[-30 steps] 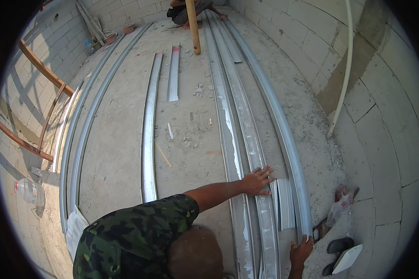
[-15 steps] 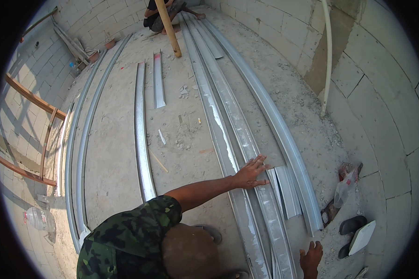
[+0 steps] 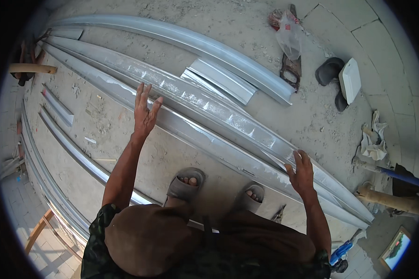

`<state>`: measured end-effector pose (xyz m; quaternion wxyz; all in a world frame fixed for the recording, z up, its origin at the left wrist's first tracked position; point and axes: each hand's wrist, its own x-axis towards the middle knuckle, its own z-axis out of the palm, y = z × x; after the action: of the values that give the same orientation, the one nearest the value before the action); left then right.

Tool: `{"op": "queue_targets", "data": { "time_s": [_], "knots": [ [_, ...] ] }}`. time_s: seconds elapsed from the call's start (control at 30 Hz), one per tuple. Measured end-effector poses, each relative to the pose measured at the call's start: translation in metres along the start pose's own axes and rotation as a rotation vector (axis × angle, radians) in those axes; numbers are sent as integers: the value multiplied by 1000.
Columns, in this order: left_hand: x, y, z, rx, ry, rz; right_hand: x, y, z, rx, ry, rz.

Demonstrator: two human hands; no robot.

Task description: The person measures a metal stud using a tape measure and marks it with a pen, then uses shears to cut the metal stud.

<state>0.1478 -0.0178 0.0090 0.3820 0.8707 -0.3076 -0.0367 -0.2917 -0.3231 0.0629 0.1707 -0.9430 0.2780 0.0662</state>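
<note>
Two long silvery metal channels lie side by side on the dusty floor in front of me, a nearer one (image 3: 195, 132) and a farther one (image 3: 209, 108) with whitish marks along it. My left hand (image 3: 146, 114) is at the nearer channel, fingers stretched out and holding nothing. Toward the channels' right end, my right hand (image 3: 302, 174) has its fingers extended over the metal, also open. Whether either palm presses on the metal I cannot tell. Beyond them are short metal pieces (image 3: 226, 80) and another long channel (image 3: 181, 41).
A handsaw (image 3: 291, 72) lies near a clear plastic bag (image 3: 289, 39). Dark slippers (image 3: 329, 70) and a white foam box (image 3: 351, 80) are at the right. Pliers (image 3: 278, 214) lie near my right foot. More channels (image 3: 77, 151) run along the left, where another person (image 3: 29, 53) crouches.
My view has swung to the right. My left hand has come off the farther channel to the nearer one. My right hand has moved from beside the channels to over them.
</note>
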Motion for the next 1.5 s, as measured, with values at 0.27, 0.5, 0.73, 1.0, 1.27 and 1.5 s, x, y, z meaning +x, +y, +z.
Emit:
{"op": "queue_targets", "data": {
  "time_s": [0.27, 0.5, 0.73, 1.0, 1.27, 1.5],
  "knots": [
    [-21, 12, 29, 317, -252, 318, -74, -18, 36, -6, 212, 115],
    [-15, 1, 34, 441, -282, 440, -71, -46, 73, 23, 170, 42],
    [14, 1, 43, 527, -445, 445, -57, -19, 85, 31, 191, 69],
    [25, -6, 46, 399, -478, 427, -48, -15, 89, 4, 270, 43],
    [23, 12, 41, 392, -501, 421, -139, -17, 62, 81, 412, 395],
    [20, 7, 39, 427, -492, 451, -300, 22, 114, 244, 136, 1131]
  ]
}}
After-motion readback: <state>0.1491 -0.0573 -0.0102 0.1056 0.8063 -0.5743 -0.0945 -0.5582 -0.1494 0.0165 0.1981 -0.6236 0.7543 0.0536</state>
